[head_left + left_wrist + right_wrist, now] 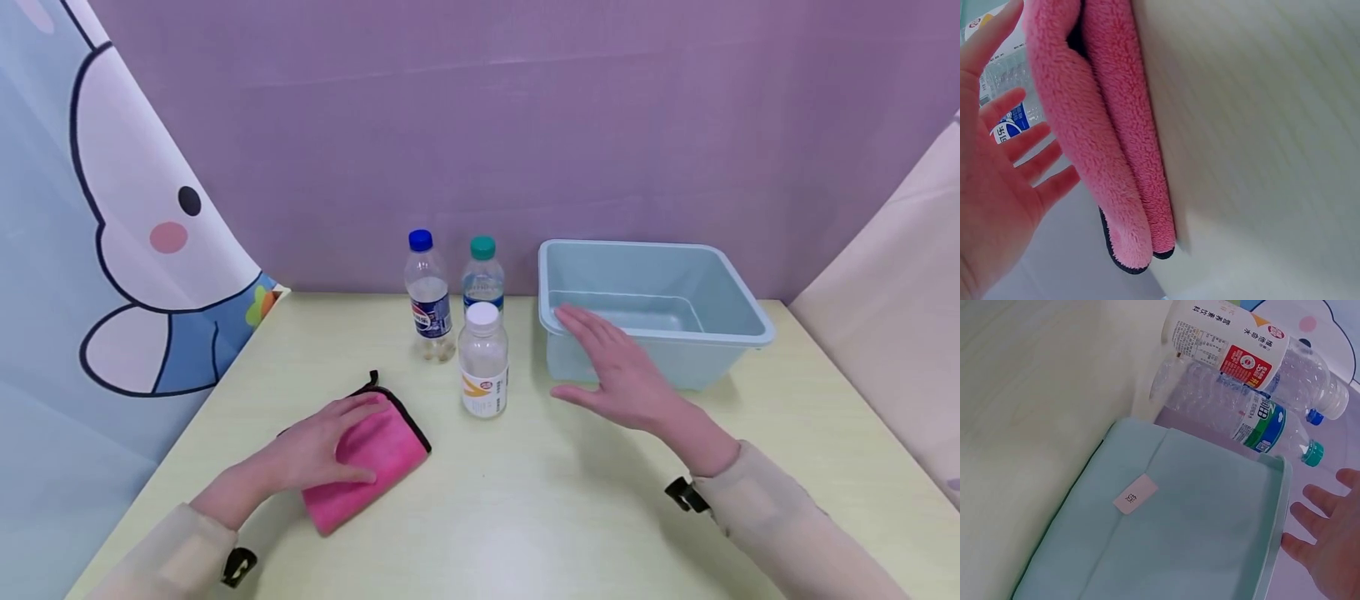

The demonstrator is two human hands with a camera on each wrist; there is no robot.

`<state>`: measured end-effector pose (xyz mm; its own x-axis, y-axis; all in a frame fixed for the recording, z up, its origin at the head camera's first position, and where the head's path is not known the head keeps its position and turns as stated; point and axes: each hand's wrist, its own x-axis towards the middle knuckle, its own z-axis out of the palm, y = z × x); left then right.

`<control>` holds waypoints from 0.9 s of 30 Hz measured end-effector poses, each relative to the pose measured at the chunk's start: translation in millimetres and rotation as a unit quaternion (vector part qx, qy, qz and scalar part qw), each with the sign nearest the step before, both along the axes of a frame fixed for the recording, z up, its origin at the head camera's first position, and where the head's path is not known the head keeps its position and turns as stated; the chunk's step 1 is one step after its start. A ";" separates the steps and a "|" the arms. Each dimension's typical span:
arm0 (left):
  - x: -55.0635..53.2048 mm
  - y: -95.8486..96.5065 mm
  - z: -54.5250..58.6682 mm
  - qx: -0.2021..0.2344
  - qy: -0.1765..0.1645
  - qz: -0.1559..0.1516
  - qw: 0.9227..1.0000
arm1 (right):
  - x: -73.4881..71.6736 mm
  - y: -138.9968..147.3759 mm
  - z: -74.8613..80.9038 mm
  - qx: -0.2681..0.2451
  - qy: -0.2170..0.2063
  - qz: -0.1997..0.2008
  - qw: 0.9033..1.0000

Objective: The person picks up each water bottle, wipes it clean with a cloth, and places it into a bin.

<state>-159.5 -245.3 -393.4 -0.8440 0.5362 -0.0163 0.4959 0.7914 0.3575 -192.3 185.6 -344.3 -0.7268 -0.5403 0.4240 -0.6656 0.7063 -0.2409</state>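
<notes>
A folded pink cloth [382, 446] with black edging lies at the left of the table, fuzzy in the left wrist view. Over it is my left hand [318, 446], fingers spread and loosely straight; whether they touch the cloth I cannot tell. My right hand [618, 371] hovers at the near left corner of a light blue plastic bin [652, 358], its fingers extended and holding nothing. One fingertip looks close to the bin's rim in the right wrist view; contact is unclear. Between the hands stand a white-capped bottle [483, 367], a blue-capped bottle [429, 292] and a green-capped bottle [483, 275].
The pale wooden table [480, 517] meets a purple cloth backdrop [480, 133] behind the bottles and bin. A cartoon-printed curtain [172, 250] hangs on the left. A small paper label [1135, 494] is stuck on the bin's side.
</notes>
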 end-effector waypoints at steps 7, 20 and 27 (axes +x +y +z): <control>-8.4 -4.8 -8.0 0.025 -0.007 -0.031 0.999 | -3.0 -6.7 -2.1 -0.008 -0.001 0.009 1.000; -11.6 2.2 -8.7 0.000 -0.013 -0.019 1.000 | -9.4 -19.7 3.0 -0.024 -0.004 0.023 0.999; -13.9 3.1 -11.4 -0.008 -0.010 -0.014 1.000 | -13.5 -28.3 3.3 -0.023 -0.025 0.021 0.999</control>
<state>-173.4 -242.2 -404.8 -0.8282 0.5589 -0.0416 0.5105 0.7829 0.3556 -205.8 157.3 -341.0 -0.7250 -0.5510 0.4133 -0.6806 0.6656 -0.3064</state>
